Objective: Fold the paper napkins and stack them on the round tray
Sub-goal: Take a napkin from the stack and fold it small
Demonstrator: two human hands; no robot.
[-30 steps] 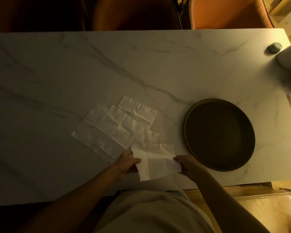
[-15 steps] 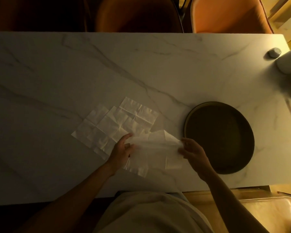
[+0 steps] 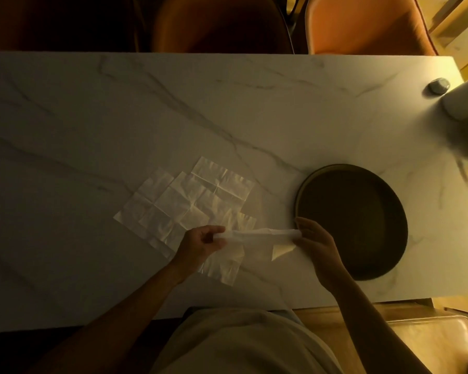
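A napkin (image 3: 257,234) stretched between both hands above the table (image 3: 227,103): left hand (image 3: 200,245) pinched one end, right hand (image 3: 315,240) the other, beside the round tray (image 3: 303,190).

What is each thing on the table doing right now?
held napkin: lifted, half folded, pinched at both ends.
left hand: pinches its left end.
right hand: pinches its right end.
spread napkins: flat, unfolded, overlapping.
round tray: holds no napkins.
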